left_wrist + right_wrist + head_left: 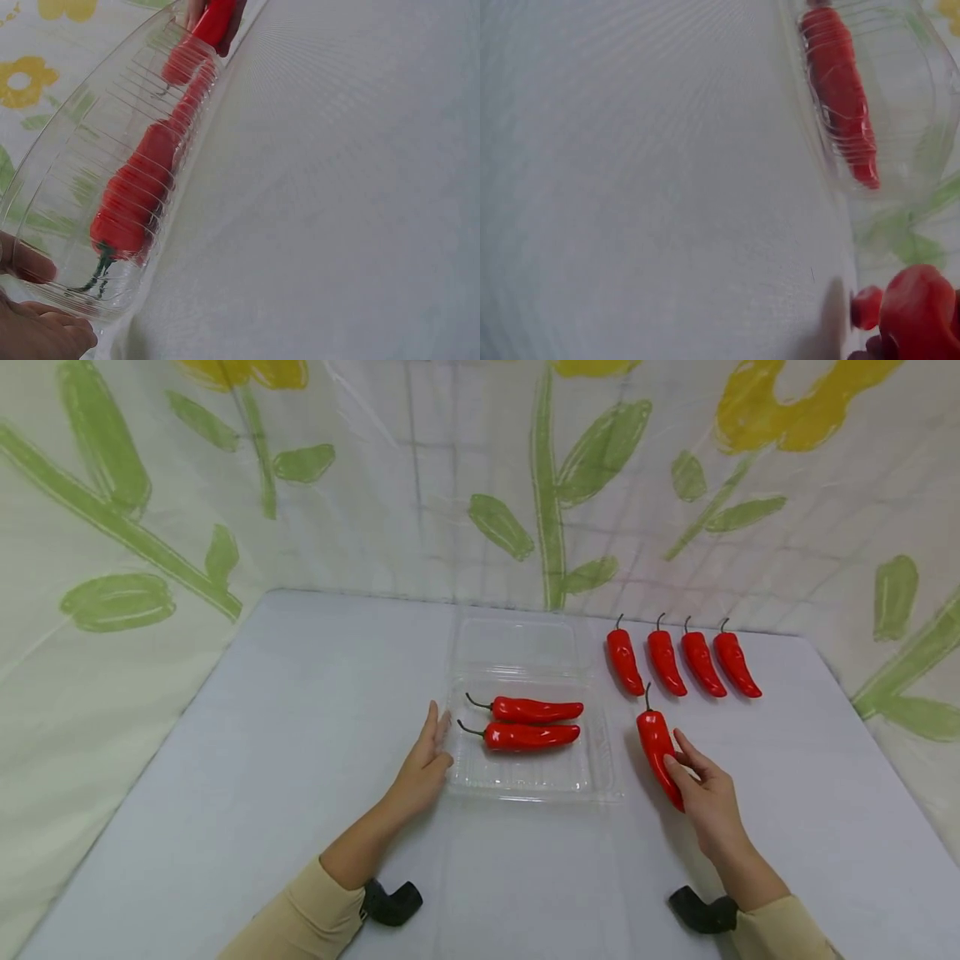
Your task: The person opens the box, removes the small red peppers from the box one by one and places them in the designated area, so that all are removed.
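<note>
I've got the right hand (708,793) pinching the red pepper (654,739), stem at eleven, tip at five. From that grip the clear tray (525,797) lies at nine o'clock, its two peppers (531,737) lying nine-to-three, so the axes don't match! Nearer the tray is the left hand (420,774), fingers extended, touching its nine-o'clock edge.
</note>
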`<act>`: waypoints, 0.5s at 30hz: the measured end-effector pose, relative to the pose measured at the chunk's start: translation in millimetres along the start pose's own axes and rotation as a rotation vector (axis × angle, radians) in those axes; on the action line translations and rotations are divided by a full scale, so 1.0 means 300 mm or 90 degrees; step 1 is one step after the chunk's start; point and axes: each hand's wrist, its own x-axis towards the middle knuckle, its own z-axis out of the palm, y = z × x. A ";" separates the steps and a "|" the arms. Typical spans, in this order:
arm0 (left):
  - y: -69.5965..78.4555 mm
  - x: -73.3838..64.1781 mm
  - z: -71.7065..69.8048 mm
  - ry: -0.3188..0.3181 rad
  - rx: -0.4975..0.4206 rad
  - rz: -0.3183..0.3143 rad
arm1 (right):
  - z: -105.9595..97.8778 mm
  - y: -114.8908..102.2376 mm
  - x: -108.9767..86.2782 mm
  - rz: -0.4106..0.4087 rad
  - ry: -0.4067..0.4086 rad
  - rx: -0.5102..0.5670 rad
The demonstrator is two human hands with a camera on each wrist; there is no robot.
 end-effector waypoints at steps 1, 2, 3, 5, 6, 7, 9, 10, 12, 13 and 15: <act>0.000 0.001 0.000 -0.001 -0.001 0.000 | 0.000 0.003 0.002 -0.006 0.000 -0.021; 0.000 0.001 0.001 -0.002 -0.002 -0.001 | 0.000 0.006 0.003 -0.011 0.001 -0.041; 0.000 0.002 0.001 -0.003 -0.003 0.000 | 0.000 0.009 0.004 -0.016 0.002 -0.062; -0.003 0.003 0.001 -0.005 -0.004 0.000 | 0.001 0.014 0.007 -0.032 0.009 -0.102; -0.005 0.004 0.000 -0.004 -0.005 0.000 | 0.001 0.016 0.008 -0.040 0.012 -0.120; -0.005 0.004 0.000 -0.004 -0.004 -0.001 | 0.002 0.018 0.010 -0.051 0.014 -0.141; -0.007 0.004 -0.001 -0.004 -0.005 -0.001 | 0.003 0.021 0.011 -0.083 0.018 -0.188; -0.007 0.004 -0.001 -0.003 -0.004 -0.002 | 0.003 0.021 0.012 -0.097 0.019 -0.213; -0.005 0.004 -0.002 -0.002 -0.004 -0.005 | 0.006 0.022 0.013 -0.121 0.016 -0.262; -0.004 0.003 -0.002 -0.001 -0.003 -0.006 | 0.007 0.022 0.013 -0.131 0.015 -0.284; -0.002 0.003 -0.002 -0.001 -0.002 -0.007 | 0.011 0.020 0.011 -0.141 0.012 -0.318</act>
